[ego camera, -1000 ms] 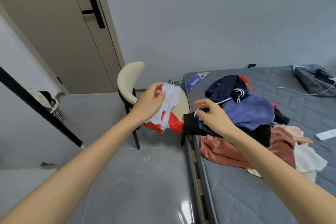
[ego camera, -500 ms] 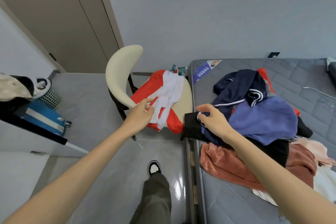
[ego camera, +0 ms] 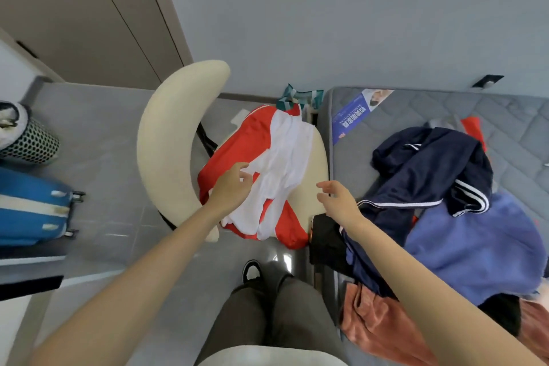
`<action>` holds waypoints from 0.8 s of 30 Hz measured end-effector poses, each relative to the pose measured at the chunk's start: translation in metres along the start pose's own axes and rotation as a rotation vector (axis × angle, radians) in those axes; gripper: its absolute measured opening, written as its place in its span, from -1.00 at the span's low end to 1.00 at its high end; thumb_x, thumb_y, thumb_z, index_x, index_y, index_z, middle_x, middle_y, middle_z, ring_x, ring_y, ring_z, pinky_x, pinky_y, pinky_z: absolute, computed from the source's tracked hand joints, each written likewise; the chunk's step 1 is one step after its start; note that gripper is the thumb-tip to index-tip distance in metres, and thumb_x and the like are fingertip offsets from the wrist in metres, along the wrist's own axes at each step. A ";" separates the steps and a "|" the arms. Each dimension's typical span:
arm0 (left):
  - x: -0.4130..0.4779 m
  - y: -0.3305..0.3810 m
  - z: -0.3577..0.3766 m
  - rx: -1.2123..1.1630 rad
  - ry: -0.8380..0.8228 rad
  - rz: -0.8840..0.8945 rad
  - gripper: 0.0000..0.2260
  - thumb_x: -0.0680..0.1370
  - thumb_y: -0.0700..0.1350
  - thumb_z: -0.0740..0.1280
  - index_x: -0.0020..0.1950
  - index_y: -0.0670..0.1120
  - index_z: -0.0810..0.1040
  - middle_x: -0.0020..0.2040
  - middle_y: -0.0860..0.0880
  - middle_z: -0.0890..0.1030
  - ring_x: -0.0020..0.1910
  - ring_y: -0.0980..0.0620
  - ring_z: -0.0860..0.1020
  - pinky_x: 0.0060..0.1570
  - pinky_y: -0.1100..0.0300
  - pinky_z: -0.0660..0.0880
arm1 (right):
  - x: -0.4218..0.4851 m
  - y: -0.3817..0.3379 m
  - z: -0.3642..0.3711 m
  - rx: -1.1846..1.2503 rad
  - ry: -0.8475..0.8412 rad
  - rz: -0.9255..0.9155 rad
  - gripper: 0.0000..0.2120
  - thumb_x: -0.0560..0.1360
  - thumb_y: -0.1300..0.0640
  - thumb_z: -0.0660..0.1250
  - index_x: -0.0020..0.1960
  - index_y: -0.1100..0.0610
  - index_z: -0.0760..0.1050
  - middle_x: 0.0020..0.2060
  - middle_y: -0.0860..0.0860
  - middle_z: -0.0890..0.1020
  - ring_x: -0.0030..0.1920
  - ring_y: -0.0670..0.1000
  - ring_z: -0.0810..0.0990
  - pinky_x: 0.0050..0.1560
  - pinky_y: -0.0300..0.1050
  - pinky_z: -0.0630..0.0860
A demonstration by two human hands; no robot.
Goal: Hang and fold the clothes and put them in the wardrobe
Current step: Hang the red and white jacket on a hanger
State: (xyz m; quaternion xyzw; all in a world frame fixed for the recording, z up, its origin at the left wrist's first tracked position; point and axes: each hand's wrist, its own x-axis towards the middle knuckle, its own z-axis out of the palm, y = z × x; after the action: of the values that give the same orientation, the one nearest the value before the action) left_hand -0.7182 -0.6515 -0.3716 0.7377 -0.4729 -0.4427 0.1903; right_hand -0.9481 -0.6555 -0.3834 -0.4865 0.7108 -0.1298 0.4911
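1. Right hand (ego camera: 338, 202) has left the bed pile, now open and empty over the chair (ego camera: 166, 140).
2. Left hand (ego camera: 230, 189) loosely curled on the red-white garment (ego camera: 267, 169), grip unclear.
3. Garment lies on the seat; soft, light. Pinch shoulders.

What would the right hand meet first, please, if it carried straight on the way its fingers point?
Probably the chair seat, with the red and white garment just beyond; the right hand is open and seems above them, though depth is unclear.
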 end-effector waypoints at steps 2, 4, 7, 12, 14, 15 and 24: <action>0.030 -0.007 0.012 -0.010 -0.020 -0.041 -0.65 0.63 -0.10 0.13 0.42 -0.06 0.34 0.34 -0.08 0.46 0.13 0.05 0.45 0.00 0.28 0.31 | 0.033 -0.001 0.008 0.005 -0.014 0.056 -0.69 0.57 0.21 0.21 0.30 0.10 0.42 0.26 0.08 0.47 0.12 0.03 0.47 0.12 -0.05 0.46; 0.058 -0.018 0.029 -0.026 -0.033 -0.073 -0.65 0.62 -0.12 0.14 0.42 -0.07 0.34 0.32 -0.08 0.48 0.16 0.03 0.46 0.01 0.27 0.35 | 0.069 0.002 0.018 0.005 -0.014 0.097 -0.68 0.57 0.21 0.21 0.32 0.11 0.40 0.27 0.09 0.46 0.16 0.07 0.48 0.07 -0.08 0.43; 0.101 -0.036 0.058 -0.029 -0.042 -0.109 -0.64 0.61 -0.14 0.17 0.42 -0.08 0.34 0.30 -0.09 0.49 0.16 0.03 0.47 0.02 0.26 0.36 | 0.123 0.011 0.036 -0.041 -0.039 0.133 -0.64 0.57 0.22 0.20 0.36 0.12 0.34 0.31 0.11 0.42 0.22 0.06 0.45 0.03 -0.17 0.34; 0.174 -0.057 0.108 0.040 -0.048 -0.111 -0.54 0.59 -0.08 0.25 0.47 -0.10 0.28 0.41 -0.13 0.35 0.34 -0.08 0.38 0.25 0.15 0.33 | 0.208 0.038 0.064 -0.037 -0.077 0.202 -0.54 0.59 0.17 0.20 0.45 0.10 0.19 0.34 0.13 0.36 0.06 0.01 0.40 -0.02 -0.15 0.33; 0.201 -0.065 0.126 0.093 -0.060 -0.129 -0.50 0.57 -0.03 0.26 0.49 -0.07 0.25 0.43 -0.13 0.32 0.37 -0.12 0.34 0.32 0.06 0.32 | 0.235 0.049 0.075 -0.013 -0.076 0.236 -0.51 0.59 0.16 0.20 0.48 0.11 0.15 0.35 0.11 0.35 0.06 0.01 0.40 -0.02 -0.14 0.34; 0.213 -0.070 0.134 0.116 -0.079 -0.138 -0.49 0.57 -0.02 0.27 0.49 -0.06 0.24 0.43 -0.13 0.31 0.38 -0.13 0.33 0.33 0.02 0.32 | 0.246 0.055 0.080 0.006 -0.071 0.253 -0.49 0.59 0.16 0.19 0.49 0.12 0.13 0.35 0.10 0.37 0.08 0.01 0.40 -0.01 -0.15 0.35; 0.235 -0.102 0.176 0.204 0.010 -0.017 -0.63 0.45 -0.11 0.41 0.24 -0.11 0.48 -0.03 -0.05 0.60 -0.02 -0.09 0.57 -0.02 -0.03 0.51 | 0.290 0.078 0.125 0.043 -0.031 0.211 -0.84 0.46 0.01 0.40 -0.10 0.10 0.53 -0.26 -0.05 0.56 -0.18 -0.03 0.56 -0.30 -0.31 0.40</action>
State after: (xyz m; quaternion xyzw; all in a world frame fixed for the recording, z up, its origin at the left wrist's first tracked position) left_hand -0.7737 -0.7818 -0.6483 0.7594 -0.5083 -0.3902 0.1129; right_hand -0.9019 -0.8176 -0.6615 -0.4002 0.7475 -0.0847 0.5234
